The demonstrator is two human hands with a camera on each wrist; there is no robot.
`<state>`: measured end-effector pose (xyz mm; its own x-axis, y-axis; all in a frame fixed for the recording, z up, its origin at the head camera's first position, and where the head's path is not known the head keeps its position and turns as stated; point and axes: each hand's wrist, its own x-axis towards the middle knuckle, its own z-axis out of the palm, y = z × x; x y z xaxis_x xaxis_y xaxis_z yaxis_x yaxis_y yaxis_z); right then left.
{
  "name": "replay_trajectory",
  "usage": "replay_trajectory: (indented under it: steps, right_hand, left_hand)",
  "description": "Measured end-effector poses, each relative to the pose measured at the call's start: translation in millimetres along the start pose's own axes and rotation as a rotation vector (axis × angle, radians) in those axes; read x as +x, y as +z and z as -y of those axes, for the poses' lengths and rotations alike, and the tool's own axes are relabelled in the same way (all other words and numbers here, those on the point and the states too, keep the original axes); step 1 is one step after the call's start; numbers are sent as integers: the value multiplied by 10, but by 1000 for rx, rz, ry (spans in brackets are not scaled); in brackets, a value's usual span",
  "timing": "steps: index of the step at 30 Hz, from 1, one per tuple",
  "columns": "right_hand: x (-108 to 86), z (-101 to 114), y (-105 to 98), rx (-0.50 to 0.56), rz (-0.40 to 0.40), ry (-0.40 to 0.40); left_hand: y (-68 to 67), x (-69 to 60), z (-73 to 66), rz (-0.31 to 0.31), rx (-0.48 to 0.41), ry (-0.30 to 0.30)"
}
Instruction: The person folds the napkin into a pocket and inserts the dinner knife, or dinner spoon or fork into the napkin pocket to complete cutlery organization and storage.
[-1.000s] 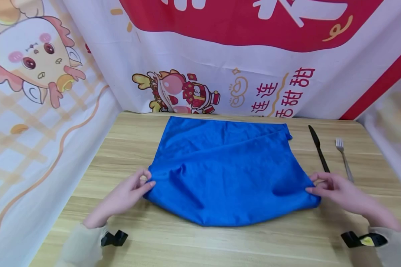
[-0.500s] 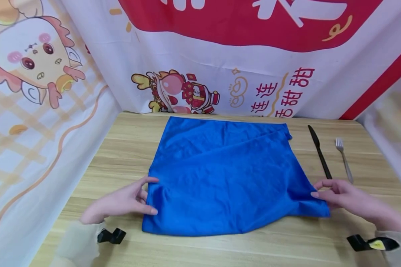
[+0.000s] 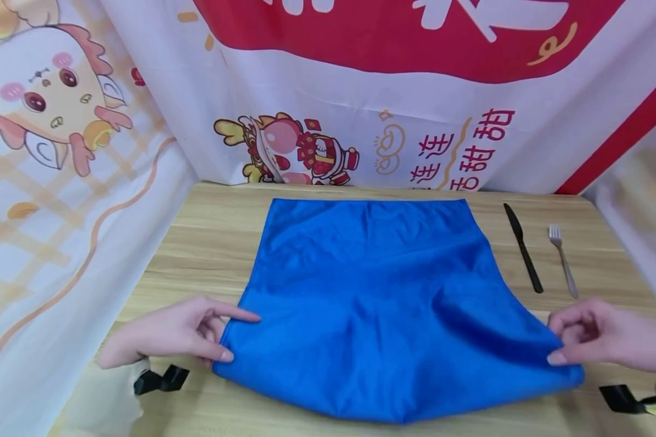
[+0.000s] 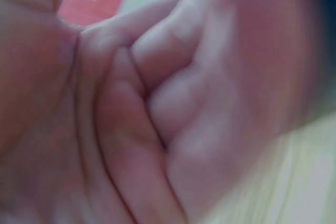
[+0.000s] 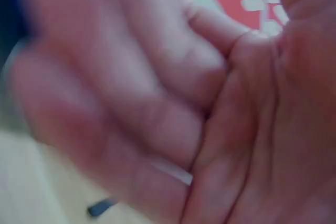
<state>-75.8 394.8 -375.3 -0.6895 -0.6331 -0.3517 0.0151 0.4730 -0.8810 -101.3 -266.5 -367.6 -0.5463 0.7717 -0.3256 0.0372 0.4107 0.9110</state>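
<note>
A blue cloth (image 3: 361, 291) spreads over the wooden table in the head view, its near part billowing slightly. My left hand (image 3: 183, 331) holds its near left corner, thumb at the edge and index finger stretched over the top. At the near right corner, my right hand (image 3: 607, 337) pinches the cloth with the thumb above. Both wrist views are mostly filled by the curled fingers of my left hand (image 4: 157, 103) and right hand (image 5: 152, 98); the pinched corners are hidden there.
A black knife (image 3: 523, 249) and a metal fork (image 3: 563, 261) lie right of the cloth on the wooden table (image 3: 197, 255). Printed fabric (image 3: 393, 91) hangs behind the table's far edge and along both sides.
Both hands have moved apart and nearer the body. The cloth's near edge has come closer, its diagonal fold has smoothed out, and its far edge has slid slightly nearer. Knife and fork stayed put.
</note>
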Motion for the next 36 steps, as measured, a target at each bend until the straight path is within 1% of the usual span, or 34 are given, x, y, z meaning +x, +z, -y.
replay_trajectory:
  steps: [1,2,3,4,6,8,10,11,13,14,15,17,20,22,24,26,30,36]
  right_hand:
    - [8,-20,7,-9,18,25]
    - [26,-41,18,-33,15,70]
    - [56,-60,27,-70,-8,119]
    - [92,-72,36,-108,-51,157]
    - [177,-59,47,-218,-187,193]
    - [299,-14,28,-309,-323,180]
    - [449,59,9,-365,-429,147]
    - [535,94,0,-383,-461,125]
    - [725,147,-17,-409,-489,79]
    - [827,164,-28,-414,-486,68]
    - [929,168,-39,-418,-479,51]
    - [1138,144,-68,-443,-462,16]
    - [1389,69,-132,-471,-436,32]
    - [1506,3,-175,-478,-421,54]
    - [1578,-60,-215,-472,-405,84]
    - [1625,-104,-244,-459,-387,102]
    - [1704,-126,-270,-462,-369,115]
    - [1808,-122,-283,-492,-382,116]
  left_hand:
    - [-13,12,24,7,15,-16]
    - [-27,36,60,0,47,-30]
    - [-38,70,92,-25,85,-49]
    - [-50,113,117,-64,125,-64]
    - [-76,239,150,-178,206,-69]
    - [-93,393,142,-318,290,-68]
    - [-97,580,106,-427,342,-70]
    - [-95,687,85,-464,368,-69]
    - [-91,904,48,-503,431,-72]
    - [-90,1016,34,-504,466,-75]
    - [-90,1127,25,-491,502,-66]
    - [-92,1329,23,-459,571,-74]
    - [-107,1565,44,-393,649,-122]
    - [-124,1668,65,-352,689,-171]
    - [-149,1736,87,-325,721,-209]
    - [-183,1780,100,-315,739,-232]
    - [-249,1818,99,-324,743,-249]
    - [-284,1825,79,-318,726,-267]
